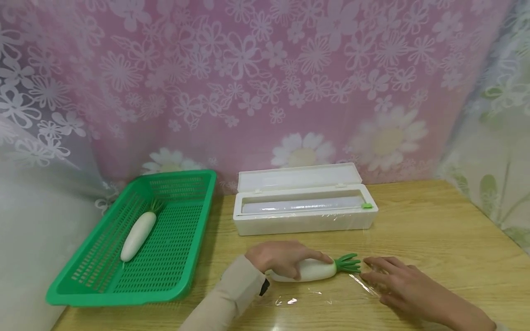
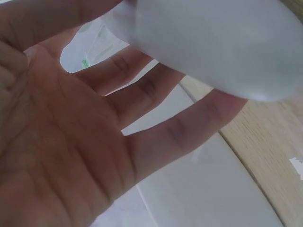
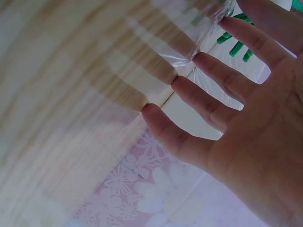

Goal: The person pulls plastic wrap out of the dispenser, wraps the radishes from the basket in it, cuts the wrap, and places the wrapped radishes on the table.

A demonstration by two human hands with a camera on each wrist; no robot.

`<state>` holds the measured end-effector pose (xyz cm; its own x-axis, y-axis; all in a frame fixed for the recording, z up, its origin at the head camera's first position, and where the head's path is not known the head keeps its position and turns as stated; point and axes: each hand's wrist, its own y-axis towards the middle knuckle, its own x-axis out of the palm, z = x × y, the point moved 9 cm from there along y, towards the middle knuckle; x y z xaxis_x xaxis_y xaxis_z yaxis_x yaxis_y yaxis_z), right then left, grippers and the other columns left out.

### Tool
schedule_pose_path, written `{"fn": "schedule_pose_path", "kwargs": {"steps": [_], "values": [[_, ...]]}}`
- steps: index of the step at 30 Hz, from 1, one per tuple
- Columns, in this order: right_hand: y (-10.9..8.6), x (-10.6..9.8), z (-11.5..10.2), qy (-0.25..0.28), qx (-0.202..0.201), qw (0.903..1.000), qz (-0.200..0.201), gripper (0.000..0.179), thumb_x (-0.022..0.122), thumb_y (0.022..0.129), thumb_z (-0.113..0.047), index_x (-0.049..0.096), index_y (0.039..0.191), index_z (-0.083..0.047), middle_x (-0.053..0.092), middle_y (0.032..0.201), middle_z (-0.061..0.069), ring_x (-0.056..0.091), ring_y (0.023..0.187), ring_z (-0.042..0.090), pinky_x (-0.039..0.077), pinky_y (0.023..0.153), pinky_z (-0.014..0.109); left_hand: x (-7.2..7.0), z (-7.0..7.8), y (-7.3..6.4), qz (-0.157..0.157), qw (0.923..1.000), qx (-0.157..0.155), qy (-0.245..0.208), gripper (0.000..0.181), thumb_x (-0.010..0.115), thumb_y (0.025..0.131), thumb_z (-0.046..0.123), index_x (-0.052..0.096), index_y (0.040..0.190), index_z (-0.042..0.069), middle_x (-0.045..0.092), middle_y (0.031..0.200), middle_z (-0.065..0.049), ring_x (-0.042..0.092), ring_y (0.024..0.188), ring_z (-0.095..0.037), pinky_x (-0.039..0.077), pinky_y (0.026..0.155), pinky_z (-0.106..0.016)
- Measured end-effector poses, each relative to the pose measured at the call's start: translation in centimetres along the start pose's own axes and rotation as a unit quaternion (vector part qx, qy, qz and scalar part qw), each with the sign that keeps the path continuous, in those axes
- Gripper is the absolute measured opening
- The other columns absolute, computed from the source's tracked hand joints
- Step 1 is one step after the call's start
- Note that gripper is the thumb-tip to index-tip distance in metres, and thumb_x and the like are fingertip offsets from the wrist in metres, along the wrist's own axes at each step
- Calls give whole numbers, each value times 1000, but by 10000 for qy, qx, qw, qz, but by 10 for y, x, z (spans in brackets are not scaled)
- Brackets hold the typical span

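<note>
A white radish (image 1: 313,270) with green leaf stubs lies on the table near the front, leaves toward the right. My left hand (image 1: 281,259) holds it from above, thumb and fingers on either side of the body; in the left wrist view the fingertips touch the pale radish (image 2: 213,42). Clear plastic film (image 1: 291,301) spreads around the radish, showing as glints on the wood. Beside the leaves, my right hand (image 1: 403,282) touches the film with its fingertips. The right wrist view shows those fingers (image 3: 189,99) loosely extended, with the film (image 3: 182,61) creased at their tips.
Behind the radish stands an open white cling film box (image 1: 306,224), with a film roll (image 1: 302,205) inside and a green slider (image 1: 366,206) at its right end. On the left, a green basket (image 1: 194,248) holds another radish (image 1: 138,236). A flowered curtain (image 1: 265,92) hangs behind.
</note>
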<state>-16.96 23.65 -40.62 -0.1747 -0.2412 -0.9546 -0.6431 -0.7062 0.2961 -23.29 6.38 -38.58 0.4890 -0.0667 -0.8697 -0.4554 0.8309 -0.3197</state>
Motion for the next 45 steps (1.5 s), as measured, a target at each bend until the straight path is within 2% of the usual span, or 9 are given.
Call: {"fn": "schedule_pose_path", "kwargs": {"steps": [10,15,18,22,25,27,30,38,45], "values": [[1,0,0,136,-29,9999,-10,56,91,67,-19,70,120,-19,58,130,14,58,105,35,53,59,41,1,1,1,-51,9999,90,-59,79,77,85,-3,51,150,35,59,140,6,52,81,-8,45,68,-19],[-2,-3,4,268,-149,9995,26,52,91,68,-13,72,116,-15,61,127,17,60,106,35,58,70,40,1,2,1,-101,9999,81,14,79,77,86,-1,50,151,36,56,143,7,53,89,-7,45,75,-19],[-6,-2,11,475,-31,9987,-156,47,89,72,-10,74,116,-11,61,128,19,63,108,34,58,75,36,1,2,0,-108,9999,-44,-56,80,78,85,-1,50,150,36,56,144,5,54,96,-6,46,80,-21],[-11,1,15,593,50,9977,-331,43,87,75,-10,74,117,-8,61,130,19,65,109,31,58,76,33,-1,2,0,-6,9996,-219,187,79,81,84,6,51,150,37,60,134,2,52,99,-5,46,81,-22],[-12,1,15,541,-40,9982,-251,43,87,74,-8,74,115,-9,62,128,17,65,110,29,58,75,32,-4,1,0,107,9981,-358,485,78,84,83,14,51,149,38,61,122,2,50,96,-5,46,76,-21],[-12,0,15,532,-80,9983,-234,44,88,73,-8,74,115,-8,62,128,17,64,110,29,58,75,31,-4,0,1,159,9977,-382,531,78,85,83,15,51,149,38,61,118,3,50,95,-4,46,76,-20],[-12,0,15,506,-91,9983,-256,46,89,72,-8,74,115,-8,62,128,17,65,110,28,58,75,31,-4,1,1,205,9983,-306,452,78,85,82,13,52,149,35,63,120,3,53,98,-4,46,80,-20],[-10,-4,12,590,-213,9978,-206,49,91,69,-6,74,114,-5,61,127,20,63,112,28,58,74,31,-3,7,2,224,9990,184,351,73,84,84,10,54,148,27,61,136,3,55,114,-4,43,94,-19],[-11,-2,13,577,-176,9977,-296,50,91,68,-7,73,115,-6,61,127,20,64,111,29,58,74,30,-1,7,3,165,9997,96,173,73,84,83,11,54,148,26,61,136,4,55,110,-4,44,89,-19]]}}
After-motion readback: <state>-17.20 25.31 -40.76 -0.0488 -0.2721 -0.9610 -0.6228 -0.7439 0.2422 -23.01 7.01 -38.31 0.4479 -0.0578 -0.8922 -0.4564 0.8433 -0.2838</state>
